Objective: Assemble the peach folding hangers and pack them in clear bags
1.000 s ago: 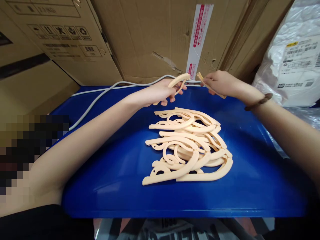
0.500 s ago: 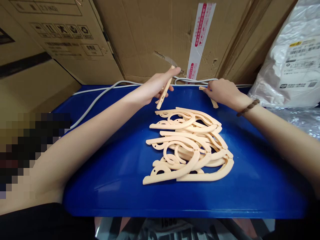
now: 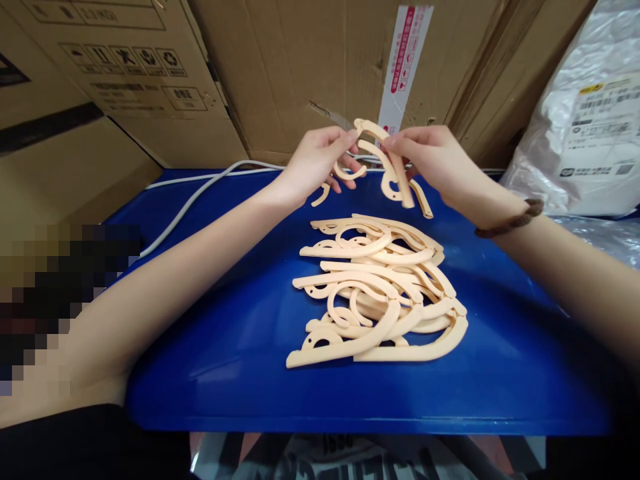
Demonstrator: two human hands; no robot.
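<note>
My left hand [image 3: 325,160] pinches a beige plastic hanger piece, and its curved hook [image 3: 354,175] hangs below my fingers. My right hand [image 3: 433,157] grips a beige hanger arm [image 3: 401,180], whose upper end reaches my left fingertips. Whether the two pieces are joined there I cannot tell. Under my left hand a small curved piece [image 3: 323,195] lies on the blue tabletop. Another beige piece [image 3: 421,198] shows behind my right hand. Nearer to me, several folding hangers [image 3: 370,293] lie overlapped in a pile, their arms folded and hooks showing.
Cardboard boxes [image 3: 300,73] stand along the back and left of the blue table [image 3: 225,373]. A white cable [image 3: 200,177] runs along the rear edge. At right is a plastic-wrapped package [image 3: 575,127] with a label.
My right hand has lifted a hanger arm from the table and moved left to my left hand. The piece in my left hand has turned, so its hook shows. The pile stays put.
</note>
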